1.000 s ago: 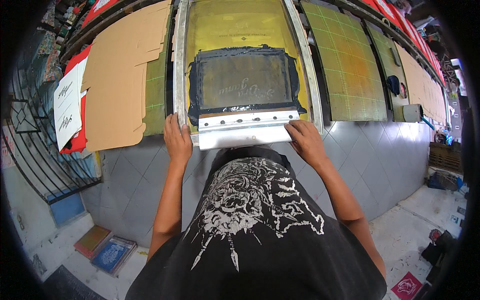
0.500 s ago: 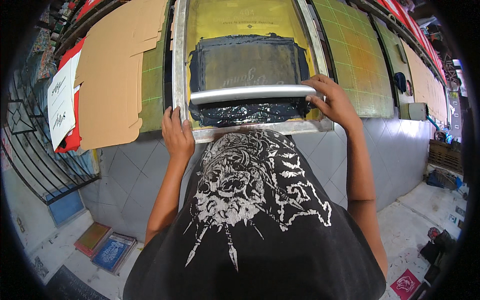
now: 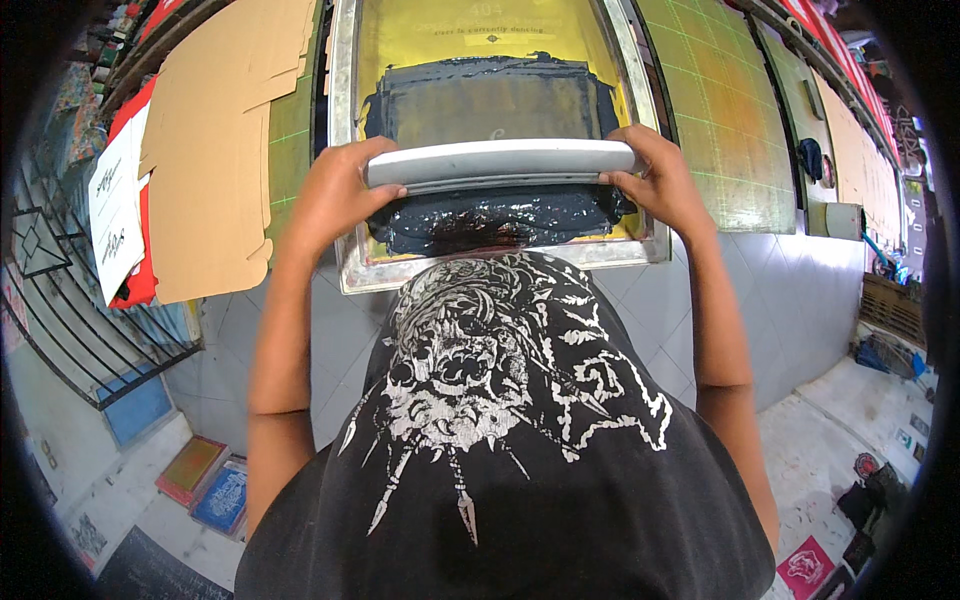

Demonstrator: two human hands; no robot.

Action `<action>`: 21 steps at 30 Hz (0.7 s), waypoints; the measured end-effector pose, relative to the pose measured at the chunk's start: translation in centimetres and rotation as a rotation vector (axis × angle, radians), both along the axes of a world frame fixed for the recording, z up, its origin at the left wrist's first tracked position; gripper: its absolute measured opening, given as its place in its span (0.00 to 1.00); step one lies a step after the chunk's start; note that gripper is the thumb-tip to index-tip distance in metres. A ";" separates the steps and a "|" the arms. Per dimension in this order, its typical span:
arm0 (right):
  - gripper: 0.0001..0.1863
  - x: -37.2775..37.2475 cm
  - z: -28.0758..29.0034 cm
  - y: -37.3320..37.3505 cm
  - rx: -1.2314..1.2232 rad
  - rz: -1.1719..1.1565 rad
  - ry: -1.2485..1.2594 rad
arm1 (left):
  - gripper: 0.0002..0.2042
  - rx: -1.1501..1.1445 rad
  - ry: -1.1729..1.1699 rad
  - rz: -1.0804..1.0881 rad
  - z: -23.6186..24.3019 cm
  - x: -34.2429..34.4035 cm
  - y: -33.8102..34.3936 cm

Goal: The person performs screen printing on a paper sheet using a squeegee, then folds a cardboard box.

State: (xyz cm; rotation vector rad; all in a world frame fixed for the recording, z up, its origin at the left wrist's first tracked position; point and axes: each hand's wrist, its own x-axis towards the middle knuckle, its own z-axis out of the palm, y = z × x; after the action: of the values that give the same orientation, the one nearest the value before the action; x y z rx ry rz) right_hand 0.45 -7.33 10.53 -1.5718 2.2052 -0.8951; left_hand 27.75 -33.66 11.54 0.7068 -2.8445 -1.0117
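A silver squeegee [image 3: 505, 158] lies crosswise on a screen-printing frame with metal edges [image 3: 395, 277] and yellow mesh [image 3: 480, 25]. My left hand [image 3: 350, 192] grips the squeegee's left end and my right hand [image 3: 655, 182] its right end, thumbs on the near side. Thick dark ink [image 3: 450, 218] pools on the near part of the mesh. Beyond the squeegee is a darker rectangle [image 3: 490, 95] smeared with ink. My torso in a black printed shirt is close against the frame's near edge.
At left are cardboard sheets [image 3: 210, 190], a white printed paper [image 3: 118, 220] over red cloth and a black metal grille [image 3: 45, 300]. At right are green gridded boards [image 3: 735, 120] and a white container [image 3: 840, 222]. Framed screens [image 3: 215, 495] rest on the floor at lower left.
The squeegee has moved away from me, exposing the pool of ink. My left hand has left the frame's edge and taken hold of the squeegee's left end; my right hand has moved forward with it.
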 end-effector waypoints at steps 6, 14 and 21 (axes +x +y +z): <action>0.19 1.8 3.3 0.7 0.017 -0.042 -0.042 | 0.15 0.051 0.092 -0.008 2.4 0.9 0.6; 0.18 3.0 1.9 2.6 0.059 0.013 -0.074 | 0.15 0.044 0.031 -0.004 0.3 2.9 2.7; 0.18 1.7 -0.2 1.7 0.018 0.020 -0.007 | 0.15 0.023 0.061 -0.037 -1.1 1.6 1.3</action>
State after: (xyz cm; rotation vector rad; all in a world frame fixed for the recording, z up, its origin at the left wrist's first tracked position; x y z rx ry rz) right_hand 2.10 -5.65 10.35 -1.5772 2.1829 -0.8713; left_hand 29.39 -32.35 10.47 0.6169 -2.8085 -1.0535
